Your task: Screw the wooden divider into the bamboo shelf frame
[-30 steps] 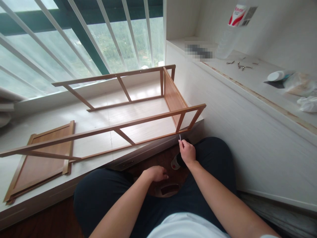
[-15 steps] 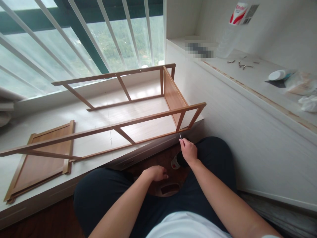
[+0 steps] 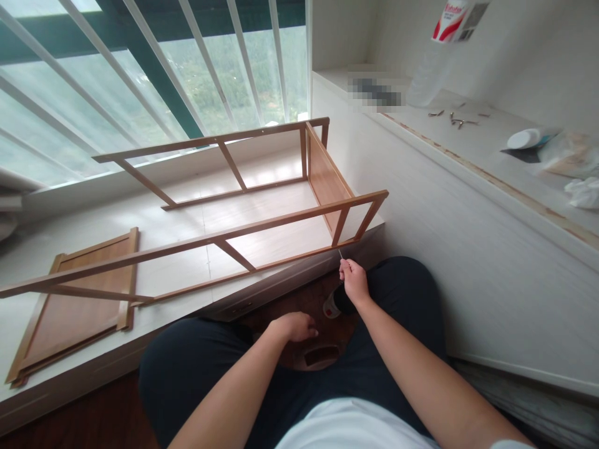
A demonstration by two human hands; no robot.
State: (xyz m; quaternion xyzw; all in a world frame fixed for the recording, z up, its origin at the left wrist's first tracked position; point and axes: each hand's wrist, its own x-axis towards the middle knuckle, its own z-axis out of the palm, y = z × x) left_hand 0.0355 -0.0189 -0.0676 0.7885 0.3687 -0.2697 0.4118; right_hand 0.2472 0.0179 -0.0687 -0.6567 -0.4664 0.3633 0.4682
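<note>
My right hand (image 3: 354, 279) is closed in a pinch on a thin metal hex key (image 3: 341, 254), though most of the tool is hidden by the fingers. Its tip meets the lower rail of the near side of a wooden frame (image 3: 276, 223), close to the right end. Two ladder-like sides and one upright end panel (image 3: 330, 178) make up this frame. Above my lap hangs my left hand (image 3: 297, 327), fingers loosely bent and somewhat apart, with nothing visible in it. A separate wooden panel (image 3: 88, 305) lies flat at the left, partly under the near side's long rail.
The frame rests on a white window ledge (image 3: 178, 249) beside a barred window. On the shelf at right stand a clear bottle (image 3: 433, 68), several small metal fittings (image 3: 458, 121), a white bottle (image 3: 524, 138), a plastic bag (image 3: 571, 156) and crumpled tissue (image 3: 583, 192). A blurred patch hides one item.
The view has shifted very slightly. My right hand stays at the same rail, with the hex key turned a little and less of it showing. My left hand has not moved.
</note>
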